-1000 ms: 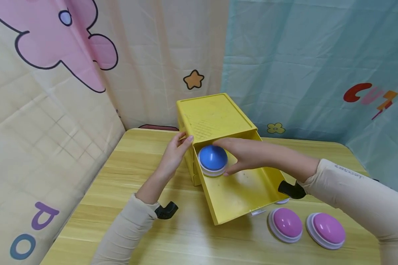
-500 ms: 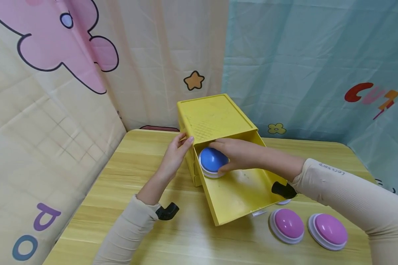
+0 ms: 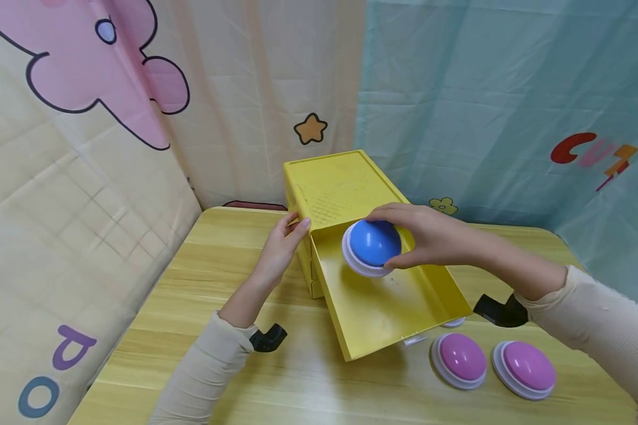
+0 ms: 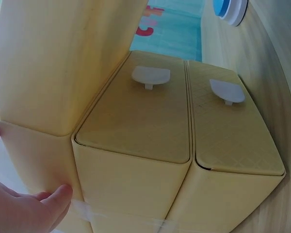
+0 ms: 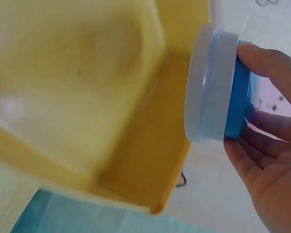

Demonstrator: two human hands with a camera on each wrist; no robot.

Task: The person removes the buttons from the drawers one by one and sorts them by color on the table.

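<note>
My right hand point(image 3: 425, 236) holds a blue push button point(image 3: 374, 243) with a white base, thumb and fingertips around its dome. It is tilted above the back part of the pulled-out drawer point(image 3: 393, 321). From the right wrist view, the white base point(image 5: 208, 87) faces the drawer and the fingers pinch the blue part. My left hand point(image 3: 276, 248) rests on the left side of the yellow drawer cabinet point(image 3: 345, 183), its thumb at the upper front edge. The left wrist view shows that hand point(image 4: 24, 208) touching the cabinet's side beside the opened top drawer.
Two pink push buttons point(image 3: 462, 359) with white bases lie on the wooden table point(image 3: 191, 295) right of the drawer. Another white-based button point(image 3: 454, 322) is mostly hidden by the drawer's corner. Below the open drawer are two closed drawers with pale handles point(image 4: 150, 75). Printed curtains surround the table.
The right hand has closed around the blue button and raised it off the drawer floor, moving it up and to the right. The left hand has stayed on the cabinet.
</note>
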